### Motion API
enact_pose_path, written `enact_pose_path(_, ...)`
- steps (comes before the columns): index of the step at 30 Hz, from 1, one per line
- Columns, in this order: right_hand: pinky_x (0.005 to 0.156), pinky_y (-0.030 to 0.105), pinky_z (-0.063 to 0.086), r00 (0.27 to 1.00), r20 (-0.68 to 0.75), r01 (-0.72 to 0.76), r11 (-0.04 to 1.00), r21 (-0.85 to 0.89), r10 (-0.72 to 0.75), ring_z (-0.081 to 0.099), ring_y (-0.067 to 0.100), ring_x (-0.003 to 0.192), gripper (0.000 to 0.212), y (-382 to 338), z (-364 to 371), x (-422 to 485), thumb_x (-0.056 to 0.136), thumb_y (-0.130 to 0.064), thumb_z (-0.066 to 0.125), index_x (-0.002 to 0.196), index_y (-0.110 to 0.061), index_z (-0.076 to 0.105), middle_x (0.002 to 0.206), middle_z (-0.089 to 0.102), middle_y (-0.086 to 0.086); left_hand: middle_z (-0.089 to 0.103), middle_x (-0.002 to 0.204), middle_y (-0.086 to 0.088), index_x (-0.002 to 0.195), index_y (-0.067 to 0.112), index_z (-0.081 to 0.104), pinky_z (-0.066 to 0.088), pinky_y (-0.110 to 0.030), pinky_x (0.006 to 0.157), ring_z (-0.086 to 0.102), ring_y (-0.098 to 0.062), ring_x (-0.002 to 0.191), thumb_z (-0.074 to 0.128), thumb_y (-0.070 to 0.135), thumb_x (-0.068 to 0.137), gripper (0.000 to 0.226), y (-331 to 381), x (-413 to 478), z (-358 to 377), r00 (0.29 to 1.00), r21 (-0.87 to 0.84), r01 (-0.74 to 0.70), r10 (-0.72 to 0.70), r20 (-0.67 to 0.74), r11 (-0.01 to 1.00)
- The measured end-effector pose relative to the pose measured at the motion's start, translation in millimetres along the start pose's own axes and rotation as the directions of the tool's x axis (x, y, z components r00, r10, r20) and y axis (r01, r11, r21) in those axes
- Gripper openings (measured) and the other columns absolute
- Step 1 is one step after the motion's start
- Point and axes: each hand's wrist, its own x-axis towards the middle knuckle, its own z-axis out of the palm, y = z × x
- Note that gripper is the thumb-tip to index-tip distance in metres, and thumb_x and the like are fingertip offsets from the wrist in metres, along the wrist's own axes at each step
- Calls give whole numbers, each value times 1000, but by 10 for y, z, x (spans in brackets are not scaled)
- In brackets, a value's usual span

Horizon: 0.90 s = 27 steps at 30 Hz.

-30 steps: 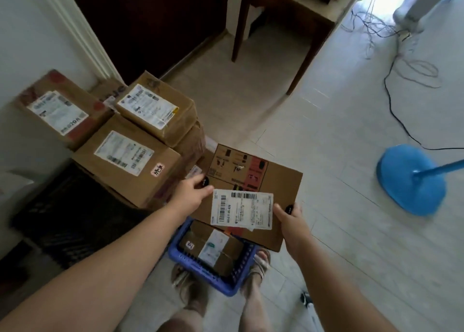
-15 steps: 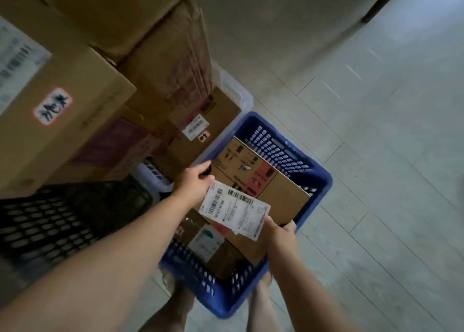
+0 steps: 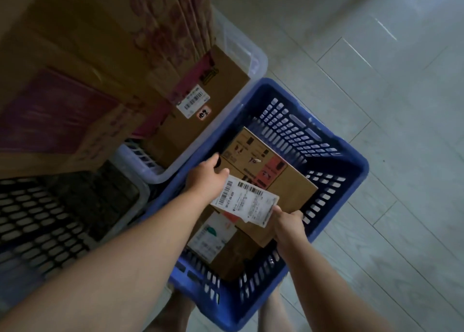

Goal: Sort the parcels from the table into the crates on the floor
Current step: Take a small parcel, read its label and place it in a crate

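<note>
Head view, looking down. Parcel (image 3: 276, 181): a flat brown cardboard box; its top carries black printed pictograms, one red panel and one white label (image 3: 244, 201) with barcodes, which reaches the near edge. The parcel lies tilted inside the blue crate (image 3: 349, 166), above a second box (image 3: 226, 253) that sits on the crate's bottom and bears a white label of its own; whether the two touch cannot be told.

Left hand (image 3: 204, 178): fingers curled over the parcel's left edge, holding it. Right hand (image 3: 288, 222): grips the near right edge, thumb at the corner of the label.

Counts: two hands on one parcel; two parcels within the blue crate; three crates side by side on the tiled floor (image 3: 376, 80), namely the blue one, a pale crate (image 3: 256, 57) to its left and a black crate (image 3: 50, 218) nearer the viewer. The pale crate holds one brown box (image 3: 200, 115) with a small barcode label and an orange sticker. Large cartons (image 3: 88, 42) fill the upper left; their number cannot be told, as they blur together. Two bare legs show below the blue crate
</note>
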Motion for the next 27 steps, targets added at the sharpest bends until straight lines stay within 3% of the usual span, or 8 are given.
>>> enact_pose_path(4, 91, 49, 49, 998, -18, 55, 997, -49, -56, 58, 30, 99, 45, -159, -20, 128, 96, -30, 50, 132, -10, 30, 99, 57, 11, 23, 155, -4, 151, 26, 8, 47, -42, 95, 44, -30, 127, 50, 36, 94, 72, 73, 132, 117, 1000, 122, -9, 7, 13, 992)
enact_pose_path(8, 92, 47, 49, 1000, 8, 17, 997, -72, -16, 59, 31, 102, 56, -204, -52, 136, 94, -29, 55, 137, -9, 26, 120, 58, 15, 21, 155, -5, 151, 25, 4, 44, -39, 97, 38, -29, 132, 51, 39, 93, 76, 60, 127, 155, 1000, 106, 24, -25, 8, 994)
enact_pose_path(11, 79, 40, 47, 1000, 7, 29, 997, -65, -29, 58, 25, 92, 65, -219, -91, -51, 92, -28, 59, 144, -11, 22, 127, 55, 13, 20, 156, -5, 151, 23, 9, 37, -39, 102, 33, -28, 135, 50, 40, 93, 73, 51, -37, 93, 1000, 98, 7, -9, 23, 995)
enact_pose_path(15, 98, 46, 44, 995, -30, 98, 993, -61, -100, 46, 34, 124, 83, -285, -191, -506, 90, -29, 62, 152, -18, 7, 146, 39, 12, 22, 155, -5, 150, 22, 19, 31, -36, 104, 30, -27, 137, 50, 40, 94, 67, 106, -431, -162, 998, 30, -32, 30, 52, 999)
enact_pose_path(18, 99, 47, 44, 986, -37, 161, 986, -40, -162, 48, 34, 123, 78, -351, -306, -985, 90, -27, 62, 150, -18, 13, 145, 41, 13, 26, 154, -5, 149, 21, 23, 33, -32, 100, 33, -25, 136, 50, 38, 95, 63, 241, -827, -462, 996, -12, -62, 63, 55, 998)
enact_pose_path(22, 95, 46, 48, 973, -1, 230, 973, 30, -230, 58, 28, 108, 60, -452, -491, -1796, 92, -23, 58, 143, -12, 30, 128, 57, 13, 36, 149, -6, 148, 20, 27, 35, -25, 86, 42, -24, 130, 51, 36, 94, 61, 486, -1466, -962, 992, -42, -122, 122, 8, 992)
enact_pose_path(24, 92, 46, 50, 964, 2, 267, 962, 54, -267, 62, 27, 103, 53, -480, -578, -2240, 92, -23, 57, 139, -11, 35, 121, 61, 12, 36, 149, -7, 147, 18, 29, 36, -29, 96, 39, -25, 132, 52, 37, 94, 61, 586, -1842, -1226, 986, -53, -169, 169, -7, 984)
enact_pose_path(27, 72, 37, 55, 952, 16, 302, 946, 118, -306, 64, 20, 80, 36, -459, -696, -2862, 93, -21, 56, 126, -12, 46, 99, 64, 8, 37, 148, -9, 146, 17, 33, 34, -36, 105, 37, -26, 134, 54, 37, 93, 60, 663, -2392, -1556, 976, -88, -216, 215, -27, 972)
